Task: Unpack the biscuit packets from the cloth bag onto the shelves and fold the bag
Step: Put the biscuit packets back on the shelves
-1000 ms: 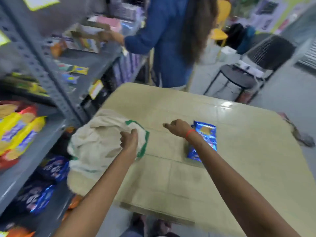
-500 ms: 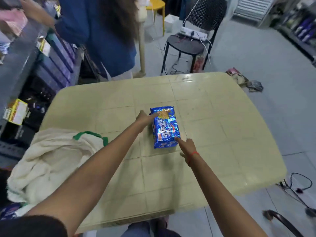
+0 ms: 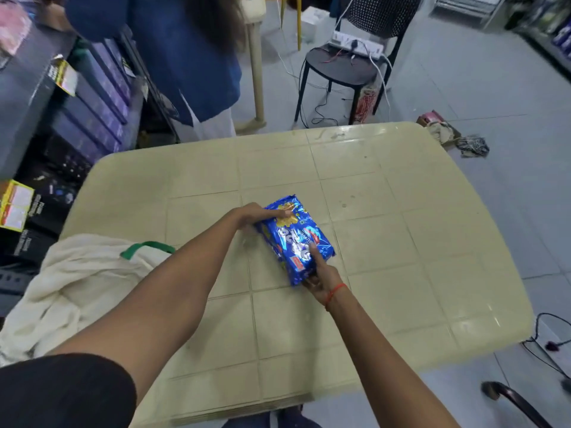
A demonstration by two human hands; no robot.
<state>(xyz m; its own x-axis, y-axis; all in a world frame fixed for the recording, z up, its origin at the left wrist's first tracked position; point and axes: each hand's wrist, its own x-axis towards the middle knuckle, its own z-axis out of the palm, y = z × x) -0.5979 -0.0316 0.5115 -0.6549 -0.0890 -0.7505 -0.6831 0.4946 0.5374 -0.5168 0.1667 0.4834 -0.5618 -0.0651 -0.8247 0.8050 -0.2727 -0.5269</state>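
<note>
A blue biscuit packet [image 3: 295, 234] is held just above the middle of the cream tiled table [image 3: 401, 242], tilted. My left hand [image 3: 258, 215] grips its far left end. My right hand [image 3: 321, 278] grips its near end, with a finger laid on the top face. The cream cloth bag [image 3: 74, 282] with a green handle lies crumpled at the table's left edge, apart from both hands.
Shelves [image 3: 46, 125] with dark boxes and yellow price tags stand at the left. A person in a blue top [image 3: 185, 57] stands at the table's far left corner. A black chair [image 3: 349, 66] with cables is behind, and a cable lies on the floor at the right.
My left hand let go of the cloth bag and went to the blue packet. Both hands now hold the packet, which has tilted up off the table. The view swung right.
</note>
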